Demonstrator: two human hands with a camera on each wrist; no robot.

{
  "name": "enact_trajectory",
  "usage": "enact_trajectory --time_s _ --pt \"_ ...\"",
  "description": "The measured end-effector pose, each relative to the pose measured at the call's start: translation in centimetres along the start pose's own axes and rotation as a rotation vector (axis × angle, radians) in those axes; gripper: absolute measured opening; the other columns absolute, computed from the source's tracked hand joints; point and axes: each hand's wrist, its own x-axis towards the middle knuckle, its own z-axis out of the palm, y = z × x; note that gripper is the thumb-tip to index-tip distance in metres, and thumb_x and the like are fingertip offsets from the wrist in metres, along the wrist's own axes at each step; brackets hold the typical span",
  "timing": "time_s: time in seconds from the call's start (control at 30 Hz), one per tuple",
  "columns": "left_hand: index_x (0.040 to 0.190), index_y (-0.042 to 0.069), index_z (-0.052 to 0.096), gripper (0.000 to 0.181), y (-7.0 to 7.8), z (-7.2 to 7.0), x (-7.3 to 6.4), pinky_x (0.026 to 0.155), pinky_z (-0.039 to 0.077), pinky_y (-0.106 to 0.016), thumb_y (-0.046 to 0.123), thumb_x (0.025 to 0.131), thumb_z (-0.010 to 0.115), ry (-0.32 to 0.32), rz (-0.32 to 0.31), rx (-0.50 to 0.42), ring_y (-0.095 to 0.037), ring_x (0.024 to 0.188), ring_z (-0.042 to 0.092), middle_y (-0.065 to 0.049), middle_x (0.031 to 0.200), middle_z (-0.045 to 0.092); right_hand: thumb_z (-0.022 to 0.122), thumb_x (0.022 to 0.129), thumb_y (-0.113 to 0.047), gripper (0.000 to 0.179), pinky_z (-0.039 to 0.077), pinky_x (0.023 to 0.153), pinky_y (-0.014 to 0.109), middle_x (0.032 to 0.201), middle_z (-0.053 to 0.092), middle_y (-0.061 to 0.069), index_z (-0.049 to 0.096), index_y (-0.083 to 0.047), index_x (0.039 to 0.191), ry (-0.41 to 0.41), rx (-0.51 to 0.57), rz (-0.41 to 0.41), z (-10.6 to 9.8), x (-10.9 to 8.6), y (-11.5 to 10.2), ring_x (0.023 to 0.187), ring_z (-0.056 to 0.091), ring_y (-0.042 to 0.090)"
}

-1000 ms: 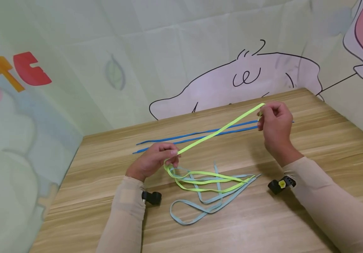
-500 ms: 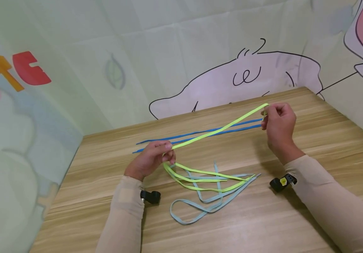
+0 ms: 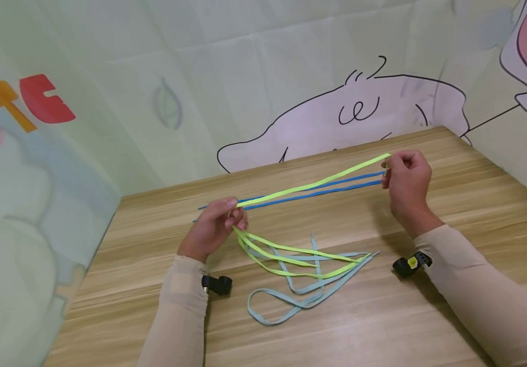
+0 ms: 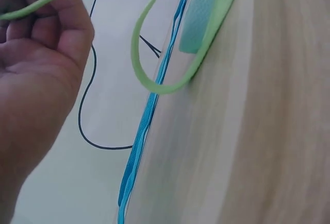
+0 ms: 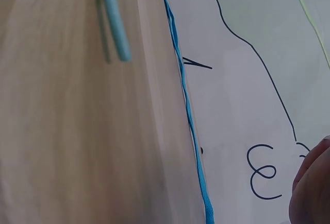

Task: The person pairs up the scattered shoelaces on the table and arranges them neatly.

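A neon yellow-green shoelace (image 3: 311, 186) stretches between my two hands, rising toward the right. My left hand (image 3: 212, 224) pinches it between thumb and fingers, and the rest of the lace hangs from there onto the table. My right hand (image 3: 407, 191) pinches the other end, with a short tip below the fingers. Behind the raised lace, two blue shoelaces (image 3: 309, 195) lie side by side, their right ends hidden by my right hand. Below, a light blue-grey shoelace (image 3: 291, 306) lies in loose loops under the yellow-green strands. The left wrist view shows my left palm (image 4: 38, 74) beside a drooping loop.
The wooden table (image 3: 153, 316) meets a fabric backdrop (image 3: 263, 61) with printed drawings at its far and left edges. A black wrist camera (image 3: 217, 284) sits on my left sleeve, another black camera (image 3: 407, 265) on my right.
My left hand has slid left and slightly up the table, drawing the yellow-green lace longer across the blue laces. My right hand has shifted slightly right. A loose yellow-green end has pulled left.
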Motion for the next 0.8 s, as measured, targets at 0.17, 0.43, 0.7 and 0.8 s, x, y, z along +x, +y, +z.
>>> enact_trajectory --time_s 0.17,0.43,0.7,0.8 --pt "0.072 0.013 0.056 0.041 0.04 -0.25 0.01 0.077 0.045 -0.031 0.014 0.105 0.032 0.038 0.066 -0.096 -0.017 0.067 0.055 0.004 0.059 0.038 0.053 0.098 -0.006 0.008 0.048 0.050 0.019 0.085 0.062 0.008 0.059 -0.007 0.093 0.010 -0.009 0.010 -0.12 0.05 -0.01 0.052 0.051 0.013" --pt "0.066 0.012 0.053 0.045 0.14 -0.56 0.02 0.075 0.045 -0.032 0.015 0.106 0.031 0.069 0.093 -0.203 -0.017 0.065 0.050 0.004 0.057 0.038 0.055 0.096 -0.004 0.007 0.047 0.048 0.019 0.082 0.063 0.008 0.059 -0.006 0.091 0.034 0.014 0.018 -0.30 0.34 0.03 0.050 0.051 0.012" --pt "0.066 0.014 0.053 0.044 0.15 -0.76 -0.11 0.074 0.042 -0.031 0.017 0.106 0.034 0.119 0.114 -0.289 -0.015 0.064 0.050 0.004 0.057 0.038 0.054 0.096 -0.002 0.009 0.047 0.047 0.019 0.081 0.063 0.007 0.059 -0.007 0.090 0.057 0.026 0.039 -0.71 0.77 0.34 0.048 0.050 0.012" --pt "0.066 0.014 0.053 0.045 0.17 -0.85 -0.15 0.074 0.042 -0.032 0.016 0.106 0.033 0.134 0.119 -0.295 -0.015 0.063 0.049 0.004 0.056 0.037 0.054 0.096 -0.003 0.008 0.047 0.047 0.019 0.081 0.063 0.007 0.059 -0.007 0.090 0.060 0.030 0.052 -0.77 0.94 0.42 0.048 0.050 0.012"
